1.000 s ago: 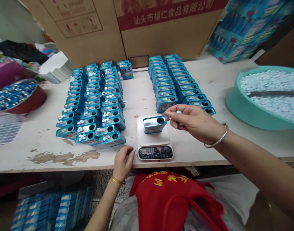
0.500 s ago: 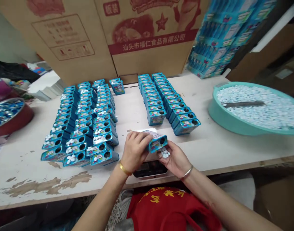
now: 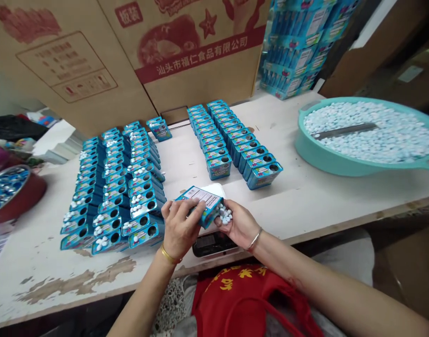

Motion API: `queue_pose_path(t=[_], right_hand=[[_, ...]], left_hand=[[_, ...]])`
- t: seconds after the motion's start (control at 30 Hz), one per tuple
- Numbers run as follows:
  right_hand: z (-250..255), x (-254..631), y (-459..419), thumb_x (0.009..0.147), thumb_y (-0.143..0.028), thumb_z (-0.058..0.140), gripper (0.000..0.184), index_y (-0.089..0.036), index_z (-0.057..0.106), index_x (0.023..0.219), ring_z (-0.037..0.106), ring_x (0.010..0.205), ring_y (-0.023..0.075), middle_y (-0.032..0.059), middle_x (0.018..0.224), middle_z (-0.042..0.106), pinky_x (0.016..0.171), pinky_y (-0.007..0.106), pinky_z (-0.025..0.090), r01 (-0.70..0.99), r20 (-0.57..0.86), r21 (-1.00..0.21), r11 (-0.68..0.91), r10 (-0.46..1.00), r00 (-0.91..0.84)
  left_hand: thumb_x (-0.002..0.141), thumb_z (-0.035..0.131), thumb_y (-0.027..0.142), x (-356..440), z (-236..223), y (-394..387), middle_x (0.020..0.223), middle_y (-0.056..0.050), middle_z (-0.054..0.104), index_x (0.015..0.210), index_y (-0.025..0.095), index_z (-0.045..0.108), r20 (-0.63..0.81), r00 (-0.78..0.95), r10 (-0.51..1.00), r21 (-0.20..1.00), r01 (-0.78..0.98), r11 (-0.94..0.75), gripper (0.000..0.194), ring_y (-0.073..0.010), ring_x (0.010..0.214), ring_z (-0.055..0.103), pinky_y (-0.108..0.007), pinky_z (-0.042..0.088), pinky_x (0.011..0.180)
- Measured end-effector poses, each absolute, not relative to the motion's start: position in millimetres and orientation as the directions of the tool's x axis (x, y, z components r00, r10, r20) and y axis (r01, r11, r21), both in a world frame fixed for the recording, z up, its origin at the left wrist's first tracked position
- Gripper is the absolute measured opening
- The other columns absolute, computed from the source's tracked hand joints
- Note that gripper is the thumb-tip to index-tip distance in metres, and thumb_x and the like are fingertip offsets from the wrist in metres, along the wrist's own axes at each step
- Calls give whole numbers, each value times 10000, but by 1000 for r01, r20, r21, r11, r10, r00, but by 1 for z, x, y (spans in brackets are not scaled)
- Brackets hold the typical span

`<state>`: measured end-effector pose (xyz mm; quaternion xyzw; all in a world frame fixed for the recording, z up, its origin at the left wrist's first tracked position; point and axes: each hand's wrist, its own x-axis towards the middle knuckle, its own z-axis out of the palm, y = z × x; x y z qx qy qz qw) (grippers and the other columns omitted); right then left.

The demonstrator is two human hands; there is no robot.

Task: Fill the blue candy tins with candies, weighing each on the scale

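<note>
The pale worktable (image 3: 270, 210) carries everything in reach, with a large carton (image 3: 200, 51) standing along its back edge; towards the right end sits the teal tub (image 3: 330, 161) of white candies, a flat scoop lying in it; the red bowl (image 3: 35, 192) is by the left edge; blue tins stand in rows, one block (image 3: 116, 192) left of centre with candies lying on many lids, the other block (image 3: 263, 175) right of centre, running back towards the carton. By the front edge, midway along, is the scale (image 3: 214, 243), partly covered by the hands.

The left hand (image 3: 181, 227) has its fingers wrapped over one blue-and-white tin (image 3: 200, 206), thumb hidden; that tin is tilted above the scale, its opening end turned to the right hand (image 3: 240, 224), which is cupped, neither clenched nor pinching, with loose candies (image 3: 225, 215) in the palm; whether the tin touches the plate I cannot tell.

My judgement of the risks: candies could spill past the cupped fingers if the tin tips too fast or the palm flattens; the tin could slip if the wrap loosens; a forearm bump on the left block could shake lid candies off.
</note>
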<state>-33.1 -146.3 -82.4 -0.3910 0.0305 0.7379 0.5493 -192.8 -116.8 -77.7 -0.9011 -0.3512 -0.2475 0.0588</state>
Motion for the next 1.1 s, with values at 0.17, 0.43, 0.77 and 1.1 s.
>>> queue_pose_path(t=[0.17,0.43,0.77,1.1], right_hand=[[-83,-23,-151,860,-198,453,186,-135,524,701,435,367,67,7,529,541,298,147,234,-819,-615,-408,-402,785,-79],[-90,6,-166,751,-236,611,131,-106,607,735,438,402,48,10,593,562,321,141,257,-803,-601,-455,-386,798,-43],[-108,22,-195,744,-213,637,115,-99,651,750,467,424,56,22,602,591,315,130,325,-850,-653,-357,-387,754,-69],[-100,11,-237,901,-152,358,340,-104,683,814,695,792,156,117,835,723,665,232,584,-926,-808,-130,-355,579,-109]], left_hand=[[791,588,240,-188,-89,-114,987,-48,626,1087,236,551,425,488,763,370,675,-638,299,-212,943,552,-386,341,870],[757,673,369,-180,-116,-108,1094,-53,603,1092,222,515,287,316,904,738,529,-419,398,-217,1058,553,-345,427,909],[712,727,380,-193,-101,-125,1186,-101,550,1257,203,431,517,283,808,655,476,-586,645,-230,1087,532,-395,447,918],[934,401,239,-123,-88,-217,951,-63,597,986,161,575,206,818,538,384,438,-813,198,-156,851,561,-276,492,742]])
